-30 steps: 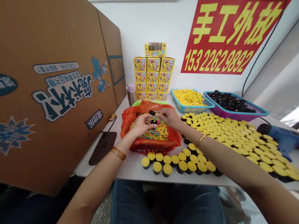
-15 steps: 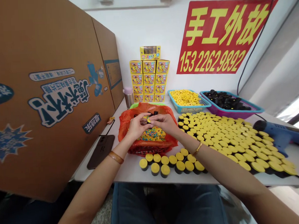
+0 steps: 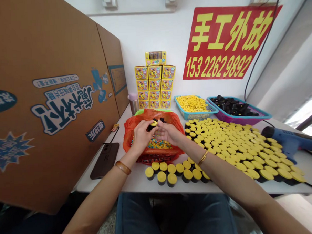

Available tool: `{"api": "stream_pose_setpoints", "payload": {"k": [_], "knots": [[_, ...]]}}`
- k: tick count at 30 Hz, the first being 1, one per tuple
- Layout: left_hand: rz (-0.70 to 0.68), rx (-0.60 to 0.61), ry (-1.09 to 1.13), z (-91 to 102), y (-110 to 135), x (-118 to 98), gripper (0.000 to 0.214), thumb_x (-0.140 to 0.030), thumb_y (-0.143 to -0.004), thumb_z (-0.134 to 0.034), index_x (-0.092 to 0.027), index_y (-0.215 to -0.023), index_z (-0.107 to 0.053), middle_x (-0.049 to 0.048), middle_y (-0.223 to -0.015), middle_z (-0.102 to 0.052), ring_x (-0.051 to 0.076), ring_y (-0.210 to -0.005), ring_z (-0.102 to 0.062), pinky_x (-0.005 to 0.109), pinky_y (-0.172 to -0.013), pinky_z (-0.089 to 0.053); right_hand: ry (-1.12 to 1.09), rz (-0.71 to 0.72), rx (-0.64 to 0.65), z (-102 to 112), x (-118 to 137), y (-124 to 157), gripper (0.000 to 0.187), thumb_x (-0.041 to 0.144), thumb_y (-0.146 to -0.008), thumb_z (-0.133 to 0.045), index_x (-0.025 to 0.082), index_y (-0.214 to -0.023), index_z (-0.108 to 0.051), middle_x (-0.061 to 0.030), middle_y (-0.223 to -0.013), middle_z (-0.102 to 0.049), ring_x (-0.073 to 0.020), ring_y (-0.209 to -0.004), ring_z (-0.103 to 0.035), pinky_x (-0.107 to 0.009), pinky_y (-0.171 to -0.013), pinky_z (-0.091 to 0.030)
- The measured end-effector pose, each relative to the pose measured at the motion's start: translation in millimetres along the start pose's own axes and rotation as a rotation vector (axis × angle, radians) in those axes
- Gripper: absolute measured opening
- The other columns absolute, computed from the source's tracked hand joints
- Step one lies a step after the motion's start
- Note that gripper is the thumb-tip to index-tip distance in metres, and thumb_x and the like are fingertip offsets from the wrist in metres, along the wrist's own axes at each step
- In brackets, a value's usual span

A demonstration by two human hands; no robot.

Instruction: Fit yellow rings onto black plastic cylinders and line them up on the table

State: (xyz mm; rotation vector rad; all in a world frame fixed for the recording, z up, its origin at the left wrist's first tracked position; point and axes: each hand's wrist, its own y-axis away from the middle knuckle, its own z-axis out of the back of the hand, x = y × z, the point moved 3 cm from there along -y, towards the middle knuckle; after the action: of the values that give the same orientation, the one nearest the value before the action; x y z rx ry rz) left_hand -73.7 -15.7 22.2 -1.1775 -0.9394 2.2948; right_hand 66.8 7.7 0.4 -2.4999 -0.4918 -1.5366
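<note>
Over the red bag (image 3: 128, 129), the left hand (image 3: 142, 134) has a snug grip on a black cup (image 3: 150, 127), whose yellow lid (image 3: 154, 123) seems to be going on and may need a firm push next, while the right hand (image 3: 171, 133) bends close by, its hold unclear.

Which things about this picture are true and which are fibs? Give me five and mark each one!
1. The left hand holds a black cup with a yellow top. True.
2. The phone lies inside the red bag. False: it lies on the table, left of the bag.
3. The wall sign is red with yellow writing. True.
4. The cups in front of the bag have blue tops. False: they are yellow.
5. A yellow box sits on top of the stack of boxes. True.
</note>
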Motion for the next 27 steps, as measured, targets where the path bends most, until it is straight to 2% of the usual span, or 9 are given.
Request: {"api": "stream_pose_setpoints", "payload": {"k": [2, 6, 9, 12, 13, 17, 20, 24, 27], "knots": [[-0.013, -0.075, -0.062, 2.5, 4, -7, 0.021, -0.031, -0.084, -0.067, -0.021, -0.102, -0.071, 0.0086, -0.096, -0.069, 0.022, -0.094, -0.063, 0.033, -0.087, -0.049, -0.054, -0.078, 0.009, -13, -8, 0, 0.040, 0.054, -0.071, -0.078, 0.018, -0.077, -0.061, -0.0035, -0.069, -0.066, -0.0157, -0.065, -0.064, -0.032, -0.066, -0.057], [0.049, -0.070, 0.060, 6.9, 5, -6, 0.036, -0.041, -0.086, -0.064, -0.020, -0.115, -0.061, 0.0080, -0.101, -0.066, 0.020, -0.092, -0.062, 0.031, -0.083, -0.050, 0.012, 0.030, -0.031, -18, -4, -2, 0.031, 0.043, -0.067, -0.080, 0.018, -0.074, -0.064, -0.0006, -0.062, -0.062, -0.0130, -0.058, -0.058, -0.028, -0.060, -0.054], [0.204, 0.107, 0.271, 3.3, -2, 5, 0.045, -0.057, -0.093, -0.046, -0.019, -0.114, -0.060, 0.0052, -0.087, -0.065, 0.016, -0.074, -0.061, 0.026, -0.065, -0.049, 0.229, 0.148, -0.041, -9, 7, -3, 0.028, 0.037, -0.063, -0.080, 0.017, -0.069, -0.062, 0.0001, -0.063, -0.062, -0.0104, -0.054, -0.053, -0.025, -0.053, -0.048], [0.302, 0.277, 0.421, -9.6, -11, 11, 0.053, -0.065, -0.092, -0.040, -0.018, -0.091, -0.063, 0.0021, -0.070, -0.059, 0.012, -0.058, -0.053, 0.023, -0.053, -0.042, 0.358, 0.257, -0.027, -7, 12, -4, 0.029, 0.041, -0.064, -0.076, 0.019, -0.065, -0.057, 0.0022, -0.062, -0.058, -0.0087, -0.052, -0.048, -0.023, -0.049, -0.042], [0.307, 0.260, 0.468, -14.0, -14, 10, 0.051, -0.065, -0.090, -0.044, -0.017, -0.084, -0.062, 0.0013, -0.068, -0.058, 0.012, -0.057, -0.051, 0.023, -0.053, -0.041, 0.353, 0.285, -0.040, -8, 11, -5, 0.030, 0.042, -0.065, -0.075, 0.019, -0.064, -0.055, 0.0032, -0.060, -0.055, -0.0084, -0.051, -0.046, -0.023, -0.048, -0.039], [0.298, 0.000, 0.615, -25.8, -21, 4, 0.046, -0.059, -0.084, -0.057, -0.017, -0.068, -0.053, -0.0005, -0.067, -0.054, 0.011, -0.062, -0.048, 0.023, -0.057, -0.041, 0.165, 0.321, -0.118, -18, 5, -8, 0.033, 0.045, -0.066, -0.071, 0.022, -0.066, -0.047, 0.0061, -0.058, -0.045, -0.0084, -0.051, -0.042, -0.022, -0.046, -0.033], [0.295, 0.001, 0.605, -27.0, -22, 2, 0.046, -0.058, -0.086, -0.056, -0.017, -0.065, -0.051, -0.0012, -0.065, -0.050, 0.011, -0.062, -0.046, 0.023, -0.058, -0.040, 0.057, 0.275, -0.101, -17, 5, -8, 0.034, 0.043, -0.065, -0.073, 0.021, -0.067, -0.047, 0.0056, -0.059, -0.047, -0.0089, -0.052, -0.043, -0.022, -0.047, -0.035], [0.180, 0.205, 0.431, -15.9, -23, 2, 0.046, -0.058, -0.088, -0.054, -0.017, -0.071, -0.063, 0.0035, -0.077, -0.057, 0.016, -0.078, -0.054, 0.027, -0.072, -0.046, 0.042, 0.034, -0.004, -1, 13, -4, 0.030, 0.044, -0.067, -0.073, 0.020, -0.071, -0.056, 0.0031, -0.059, -0.054, -0.0087, -0.049, -0.043, -0.022, -0.046, -0.038], [0.129, 0.406, 0.478, -13.0, -24, -2, 0.037, -0.051, -0.076, -0.073, -0.017, -0.089, -0.073, 0.0065, -0.090, -0.064, 0.019, -0.090, -0.059, 0.030, -0.081, -0.048, 0.039, -0.151, 0.134, 7, 18, 2, 0.030, 0.045, -0.071, -0.073, 0.019, -0.077, -0.060, 0.0045, -0.055, -0.052, -0.0076, -0.045, -0.041, -0.021, -0.044, -0.038]]}}
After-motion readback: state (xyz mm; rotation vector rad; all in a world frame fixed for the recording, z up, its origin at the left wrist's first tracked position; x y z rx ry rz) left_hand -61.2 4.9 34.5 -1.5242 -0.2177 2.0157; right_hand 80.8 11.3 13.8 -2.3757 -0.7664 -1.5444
